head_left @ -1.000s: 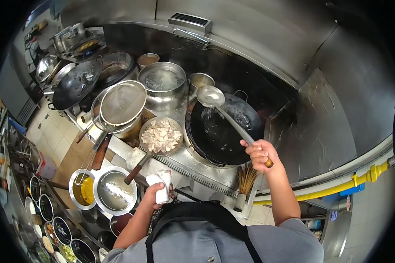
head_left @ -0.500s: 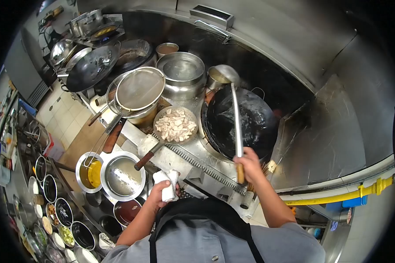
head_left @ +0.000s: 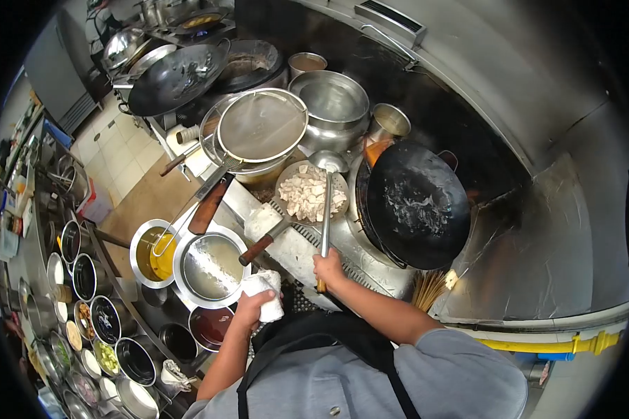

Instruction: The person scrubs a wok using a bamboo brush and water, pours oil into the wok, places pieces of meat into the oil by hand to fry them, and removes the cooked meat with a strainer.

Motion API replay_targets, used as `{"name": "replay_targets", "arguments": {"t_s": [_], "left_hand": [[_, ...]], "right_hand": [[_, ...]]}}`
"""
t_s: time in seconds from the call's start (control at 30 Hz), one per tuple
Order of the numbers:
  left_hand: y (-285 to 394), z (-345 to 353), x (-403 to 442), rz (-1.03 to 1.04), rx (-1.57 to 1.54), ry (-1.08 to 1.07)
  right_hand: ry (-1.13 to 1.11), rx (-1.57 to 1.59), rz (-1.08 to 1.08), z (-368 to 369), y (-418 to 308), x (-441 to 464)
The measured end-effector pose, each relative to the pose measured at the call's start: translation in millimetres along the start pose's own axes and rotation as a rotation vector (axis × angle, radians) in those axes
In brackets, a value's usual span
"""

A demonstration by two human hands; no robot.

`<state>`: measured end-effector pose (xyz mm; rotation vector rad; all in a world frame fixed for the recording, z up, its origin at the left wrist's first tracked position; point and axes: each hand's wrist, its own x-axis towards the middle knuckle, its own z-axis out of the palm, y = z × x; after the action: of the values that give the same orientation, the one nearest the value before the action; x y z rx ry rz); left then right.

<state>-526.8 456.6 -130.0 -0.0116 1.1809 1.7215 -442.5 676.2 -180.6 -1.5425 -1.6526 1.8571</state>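
Holding a ladle [head_left: 326,220] over a strainer [head_left: 298,169] of pale chunks [head_left: 309,199]

The right hand [head_left: 330,269] is closed round the wooden end of the ladle, by the front edge of the stove [head_left: 396,281]. From there the shaft runs away from the body, and the ladle's head overlaps the far rim of the strainer; whether it touches the chunks cannot be told. The chunks lie heaped in the strainer, which sits just behind the stove's front edge, its brown handle slanting out to the left over that edge.

The left hand [head_left: 257,307] grips a bunched white cloth [head_left: 262,285], near the right rim of a basin [head_left: 242,244]. Against the basin's left side stands an oil pot [head_left: 139,269], yellow inside; just nearer the body is a bowl [head_left: 196,334] of dark red liquid.

To the strainer's right a black wok [head_left: 418,206] sits tilted, with a brush [head_left: 428,290] near the stove's front right corner. Farther back, a sieve [head_left: 262,126] lies behind and left of the strainer, and a steel pot [head_left: 328,133] stands toward the stove's back edge.
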Motion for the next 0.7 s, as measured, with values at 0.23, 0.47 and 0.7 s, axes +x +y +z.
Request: {"name": "replay_targets", "arguments": {"t_s": [0.23,0.47,0.7], "left_hand": [[10,-5,12,-0.022,0.005,-0.030],[16,-8,14,0.015,0.048,-0.058],[18,-29,3,-0.016,0.070,0.013]], "right_hand": [[-0.244,-1.277,-0.278,-13,-97,7],[-0.107,-1.304,-0.886,77,-128,147],[-0.122,-1.454,-0.843,97,-111,184]]}}
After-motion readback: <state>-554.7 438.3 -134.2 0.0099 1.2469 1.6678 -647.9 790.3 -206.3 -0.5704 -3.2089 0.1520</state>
